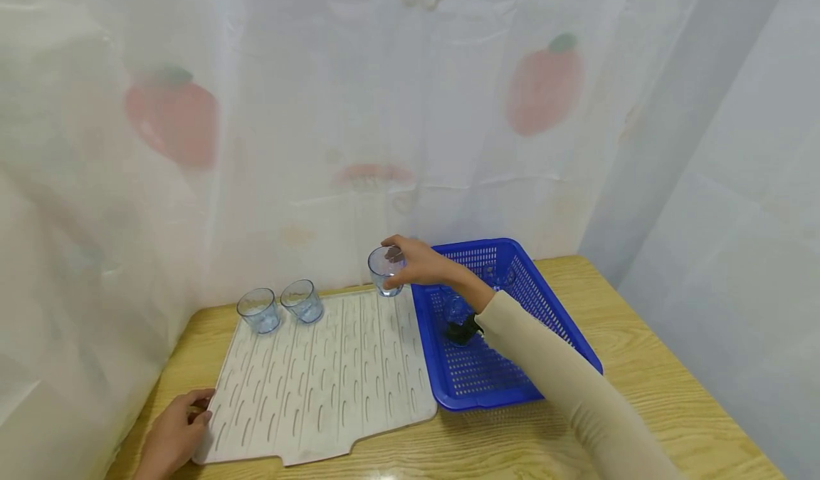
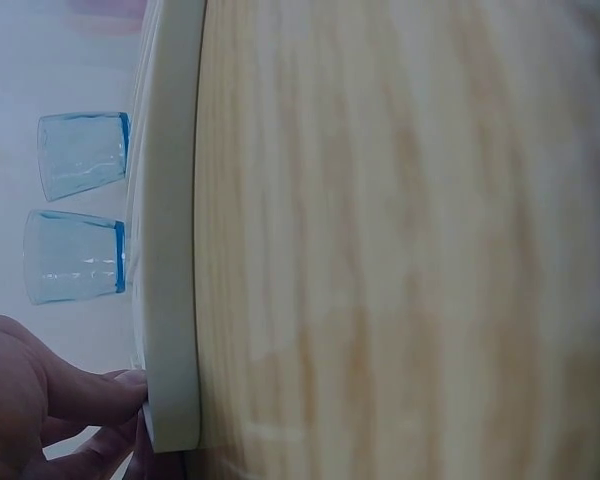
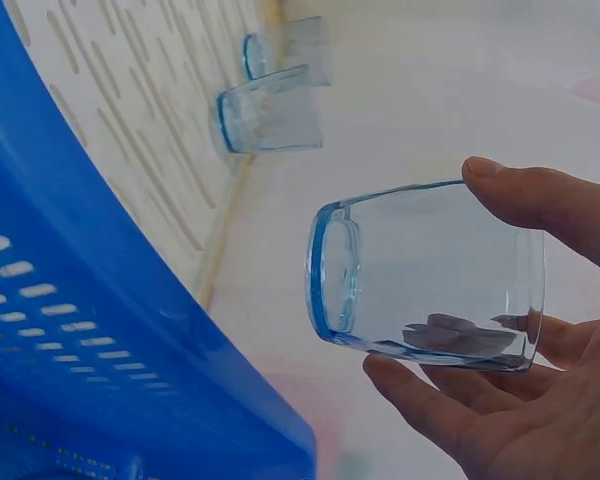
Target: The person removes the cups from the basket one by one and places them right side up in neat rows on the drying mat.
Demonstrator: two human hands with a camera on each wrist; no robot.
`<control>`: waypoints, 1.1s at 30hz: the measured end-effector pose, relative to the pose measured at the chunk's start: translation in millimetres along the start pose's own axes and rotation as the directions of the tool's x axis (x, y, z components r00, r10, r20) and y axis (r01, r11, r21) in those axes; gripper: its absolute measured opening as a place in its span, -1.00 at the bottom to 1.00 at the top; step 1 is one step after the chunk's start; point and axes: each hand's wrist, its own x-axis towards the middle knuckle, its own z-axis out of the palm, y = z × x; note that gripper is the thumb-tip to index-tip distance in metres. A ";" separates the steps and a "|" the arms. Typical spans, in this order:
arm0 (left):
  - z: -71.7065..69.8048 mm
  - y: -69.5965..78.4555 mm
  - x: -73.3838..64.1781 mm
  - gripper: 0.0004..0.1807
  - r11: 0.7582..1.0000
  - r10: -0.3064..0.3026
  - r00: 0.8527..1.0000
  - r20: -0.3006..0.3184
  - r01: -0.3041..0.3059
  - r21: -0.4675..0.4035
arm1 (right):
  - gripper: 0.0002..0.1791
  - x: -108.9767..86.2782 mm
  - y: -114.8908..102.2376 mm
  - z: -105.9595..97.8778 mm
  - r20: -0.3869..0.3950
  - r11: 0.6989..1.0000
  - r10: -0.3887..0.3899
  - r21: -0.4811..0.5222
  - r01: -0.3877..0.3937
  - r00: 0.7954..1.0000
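My right hand [image 1: 419, 263] holds a clear bluish drinking glass [image 3: 430, 270] by its sides, thumb on one side and fingers on the other. The glass is in the air above the far right part of a pale slotted drying mat [image 1: 333, 380]. Toward the far left of the mat, two similar glasses stand upright, the left glass [image 1: 259, 312] and the right glass [image 1: 302, 302]. At the mat's near left corner, my left hand [image 1: 176, 426] pinches the edge between thumb and fingers, which the left wrist view shows close up.
A blue perforated plastic basket [image 1: 430, 366] stands right of the mat, holding more glasses [image 1: 456, 309], partly hidden by my right arm. A dark item [image 1: 463, 330] shows by my right sleeve. Behind the wooden table [image 1: 647, 366] hangs a pale curtain [image 1: 359, 95] with strawberry prints.
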 end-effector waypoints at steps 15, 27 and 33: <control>-1.1 -1.5 -1.8 -0.53 1.000 0.019 1.000 -0.005 -0.019 -0.003 | -0.08 36.1 9.6 41.4 0.017 0.992 0.096 0.084 -0.097 0.995; 0.4 -1.4 -4.0 -0.53 1.000 0.013 1.000 -0.015 -0.013 0.002 | -0.05 52.4 6.4 57.1 0.008 0.992 0.119 0.028 -0.119 0.993; -0.1 0.3 -4.7 -0.54 1.000 0.023 0.999 -0.035 -0.023 0.006 | -0.04 59.4 2.2 62.1 0.000 0.987 0.157 0.020 -0.157 0.988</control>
